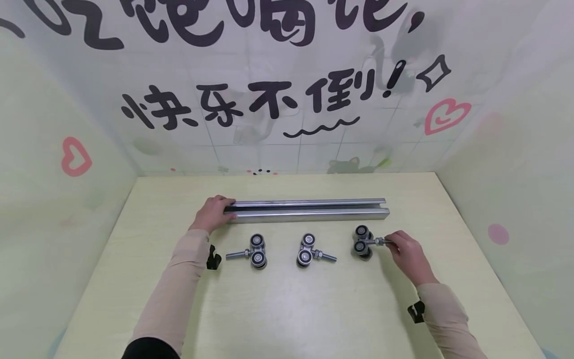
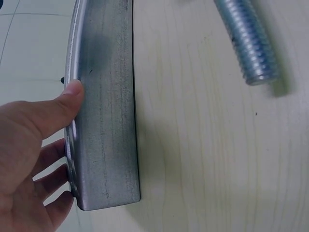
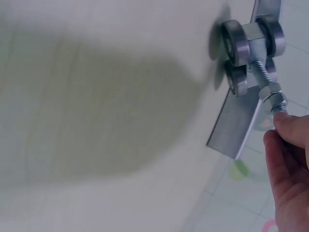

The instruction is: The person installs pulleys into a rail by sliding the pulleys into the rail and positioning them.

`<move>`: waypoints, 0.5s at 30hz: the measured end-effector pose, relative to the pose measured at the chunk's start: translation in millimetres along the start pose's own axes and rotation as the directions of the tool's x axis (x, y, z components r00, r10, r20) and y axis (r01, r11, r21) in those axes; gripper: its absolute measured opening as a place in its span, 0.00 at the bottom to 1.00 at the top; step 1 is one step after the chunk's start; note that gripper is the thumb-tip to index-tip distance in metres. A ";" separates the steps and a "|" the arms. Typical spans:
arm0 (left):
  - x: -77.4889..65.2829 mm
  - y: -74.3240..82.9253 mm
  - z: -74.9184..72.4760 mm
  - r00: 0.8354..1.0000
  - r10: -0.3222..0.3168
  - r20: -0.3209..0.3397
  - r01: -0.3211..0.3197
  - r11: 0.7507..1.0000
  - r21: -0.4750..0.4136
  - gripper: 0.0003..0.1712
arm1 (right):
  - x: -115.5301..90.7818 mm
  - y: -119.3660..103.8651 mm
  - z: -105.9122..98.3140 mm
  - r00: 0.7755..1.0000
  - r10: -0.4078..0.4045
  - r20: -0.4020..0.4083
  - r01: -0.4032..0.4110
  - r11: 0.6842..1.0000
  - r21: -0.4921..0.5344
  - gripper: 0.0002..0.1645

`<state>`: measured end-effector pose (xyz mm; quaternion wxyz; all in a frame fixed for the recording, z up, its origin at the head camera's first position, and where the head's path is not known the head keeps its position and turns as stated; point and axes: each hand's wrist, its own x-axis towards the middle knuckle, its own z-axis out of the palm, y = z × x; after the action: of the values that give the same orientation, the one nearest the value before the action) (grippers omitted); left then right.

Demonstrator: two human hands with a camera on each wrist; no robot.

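A straight metal channel rail (image 1: 309,215) lies lengthwise on the table, its slot showing along the top. At its left end my left hand (image 1: 213,213) grips it, fingers over the far side. In the left wrist view the thumb (image 2: 72,94) presses on the rail's lip. My right hand (image 1: 411,255) pinches the threaded stem of a roller trolley (image 1: 361,241) near the rail's right end. The right wrist view shows this trolley's wheels (image 3: 235,42) and the nuts on its stem, with the stem's tip hidden by the fingers.
Two more roller trolleys, one on the left (image 1: 257,250) and one in the middle (image 1: 306,250), lie on the table in front of the rail. A printed curtain (image 1: 269,154) with lettering hangs behind the table (image 1: 287,309), and pale printed panels flank both sides.
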<state>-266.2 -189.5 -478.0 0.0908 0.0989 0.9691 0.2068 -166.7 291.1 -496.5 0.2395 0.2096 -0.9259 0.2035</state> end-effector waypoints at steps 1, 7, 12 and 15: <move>0.0 0.0 0.2 1.000 0.000 0.000 0.000 1.000 0.002 0.32 | 2.2 -1.5 -0.7 1.000 -0.011 -0.009 0.011 1.000 0.005 0.13; -0.5 -0.3 0.5 1.000 -0.001 -0.002 0.001 1.000 0.019 0.32 | 14.9 -11.3 -2.1 0.997 -0.071 -0.021 0.071 0.997 0.022 0.14; 0.3 -0.2 1.0 1.000 0.001 -0.009 0.000 1.000 0.013 0.32 | 24.3 -17.7 2.2 0.993 -0.116 0.015 0.116 0.993 0.025 0.13; 0.7 -0.3 0.9 1.000 -0.001 -0.005 0.002 1.000 0.010 0.32 | 27.8 -19.8 4.0 0.992 -0.124 0.035 0.124 0.992 0.022 0.13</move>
<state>-266.7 -189.2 -479.0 0.0881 0.0981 0.9705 0.2021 -180.7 264.6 -479.5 0.2329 0.2728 -0.9132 0.1936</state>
